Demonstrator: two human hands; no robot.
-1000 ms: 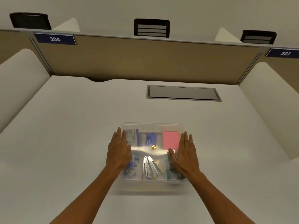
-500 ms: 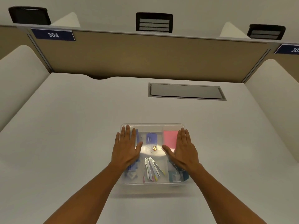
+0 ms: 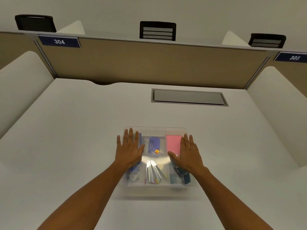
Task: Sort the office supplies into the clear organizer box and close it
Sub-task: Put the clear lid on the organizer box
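The clear organizer box [image 3: 156, 185] lies on the white desk in front of me with its transparent lid down over the compartments. Through the lid I see a pink pad [image 3: 172, 144] at the back right, a purple item [image 3: 153, 144] with a small orange piece [image 3: 157, 151] in the middle, silver clips [image 3: 153, 171] at the front centre, and blue items at the front corners. My left hand [image 3: 129, 151] rests flat on the lid's left side, fingers spread. My right hand [image 3: 189, 154] rests flat on the right side.
A grey recessed cable flap [image 3: 188, 97] sits in the desk behind the box. A tan partition [image 3: 149, 63] with number plates 304 and 303 closes the back. White side dividers [image 3: 21, 87] flank the desk. Black chair backs show beyond.
Both hands have slid forward along the lid, from its near half towards the far edge, staying flat. The box has stayed in place.
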